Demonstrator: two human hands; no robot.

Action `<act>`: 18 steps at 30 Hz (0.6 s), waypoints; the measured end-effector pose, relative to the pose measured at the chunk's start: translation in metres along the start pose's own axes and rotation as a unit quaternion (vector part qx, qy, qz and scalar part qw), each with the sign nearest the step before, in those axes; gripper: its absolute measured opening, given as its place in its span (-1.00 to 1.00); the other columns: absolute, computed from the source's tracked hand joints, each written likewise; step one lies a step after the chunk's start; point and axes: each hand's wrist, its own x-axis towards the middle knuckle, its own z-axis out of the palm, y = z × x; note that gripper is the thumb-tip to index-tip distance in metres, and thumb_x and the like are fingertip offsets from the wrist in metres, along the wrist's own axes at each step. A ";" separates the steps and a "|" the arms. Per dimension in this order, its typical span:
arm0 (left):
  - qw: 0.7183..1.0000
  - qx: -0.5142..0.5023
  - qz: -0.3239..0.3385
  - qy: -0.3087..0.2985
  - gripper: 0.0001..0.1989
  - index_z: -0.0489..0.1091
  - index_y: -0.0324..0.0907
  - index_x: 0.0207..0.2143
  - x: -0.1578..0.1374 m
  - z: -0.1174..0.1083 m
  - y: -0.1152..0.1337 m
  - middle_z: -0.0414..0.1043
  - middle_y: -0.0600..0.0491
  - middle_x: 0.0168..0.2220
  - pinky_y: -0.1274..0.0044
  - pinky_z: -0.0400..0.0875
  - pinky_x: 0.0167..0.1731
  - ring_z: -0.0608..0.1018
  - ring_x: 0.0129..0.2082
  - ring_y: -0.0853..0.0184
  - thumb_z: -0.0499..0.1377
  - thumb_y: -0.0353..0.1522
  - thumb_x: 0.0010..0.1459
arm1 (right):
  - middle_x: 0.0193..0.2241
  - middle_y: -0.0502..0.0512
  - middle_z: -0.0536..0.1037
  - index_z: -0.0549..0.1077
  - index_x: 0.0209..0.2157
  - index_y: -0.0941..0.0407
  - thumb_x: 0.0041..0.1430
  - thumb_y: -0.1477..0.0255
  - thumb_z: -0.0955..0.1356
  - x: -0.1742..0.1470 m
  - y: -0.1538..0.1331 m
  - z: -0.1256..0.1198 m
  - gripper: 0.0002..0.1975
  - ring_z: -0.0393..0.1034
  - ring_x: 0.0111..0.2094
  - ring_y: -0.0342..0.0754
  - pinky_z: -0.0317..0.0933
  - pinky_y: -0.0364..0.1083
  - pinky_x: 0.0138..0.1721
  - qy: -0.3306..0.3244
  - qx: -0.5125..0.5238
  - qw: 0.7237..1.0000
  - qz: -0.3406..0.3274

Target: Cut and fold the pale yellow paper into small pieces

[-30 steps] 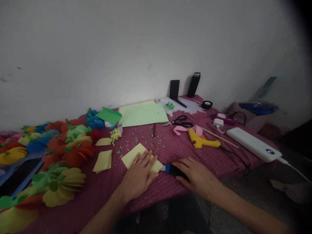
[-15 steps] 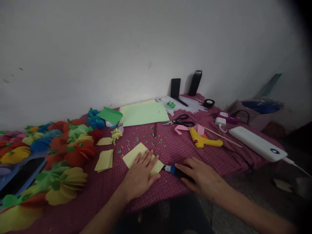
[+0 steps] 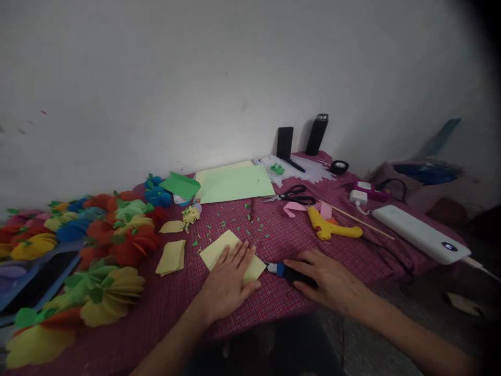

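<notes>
Pale yellow paper is under your left hand (image 3: 228,284): the sheet (image 3: 219,249) lies flat on the worktop (image 3: 270,305), which a reddish checked cloth covers, and this sheet is my landmark for all places. Your left hand is spread over its near right part, palm down, and it presses without grasping anything. Your right hand (image 3: 331,279), to the right of the sheet, is curled around the black-handled tool (image 3: 295,275), which has a blue band. The tip of this tool points to the right corner of the sheet; whether it touches the paper, I cannot tell.

To the left of the sheet there is a small stack of yellow pieces (image 3: 171,257), and farther left many paper flowers (image 3: 135,243) in several colours. Just beyond the sheet, green scraps (image 3: 267,236) are scattered, and behind them rests the large pale green sheet (image 3: 237,185). Beyond the sheet and to its right you have the scissors (image 3: 287,196), with blades apart, and the yellow glue gun (image 3: 325,228).
</notes>
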 end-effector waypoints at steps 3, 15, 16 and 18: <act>1.000 0.004 0.005 0.002 -0.36 -0.30 -0.14 0.15 0.000 -0.001 0.001 -0.25 0.05 0.19 0.34 -0.22 0.09 -0.17 0.16 0.30 -0.25 -0.05 0.10 | -0.28 0.12 0.35 0.25 -0.04 0.05 0.02 0.43 0.25 0.006 -0.002 0.003 -0.60 0.23 -0.26 -0.04 0.17 -0.03 -0.25 -0.006 0.007 1.000 -0.004; 1.000 0.003 0.002 0.001 -0.35 -0.27 -0.13 0.15 -0.001 -0.001 0.000 -0.22 0.02 0.19 0.33 -0.23 0.09 -0.16 0.16 0.29 -0.25 -0.02 0.08 | -0.26 0.14 0.33 0.25 -0.03 0.06 0.05 0.41 0.23 0.007 0.004 0.003 -0.61 0.20 -0.24 -0.03 0.15 -0.01 -0.21 -0.017 0.011 1.000 0.015; 1.000 0.003 0.002 0.000 -0.35 -0.27 -0.13 0.15 0.000 -0.001 0.001 -0.22 0.02 0.19 0.33 -0.23 0.09 -0.16 0.16 0.29 -0.25 -0.02 0.08 | -0.26 0.14 0.33 0.25 -0.03 0.06 0.05 0.42 0.23 0.006 0.005 0.002 -0.61 0.20 -0.24 -0.03 0.15 -0.01 -0.21 -0.017 0.011 1.000 0.015; 1.000 0.004 0.001 -0.001 -0.35 -0.28 -0.13 0.15 0.000 -0.001 0.001 -0.23 0.02 0.19 0.33 -0.23 0.09 -0.17 0.16 0.29 -0.25 -0.02 0.08 | -0.26 0.14 0.33 0.25 -0.03 0.05 0.05 0.42 0.23 0.006 0.008 0.000 -0.61 0.20 -0.24 -0.03 0.15 -0.02 -0.22 -0.020 0.013 1.000 0.010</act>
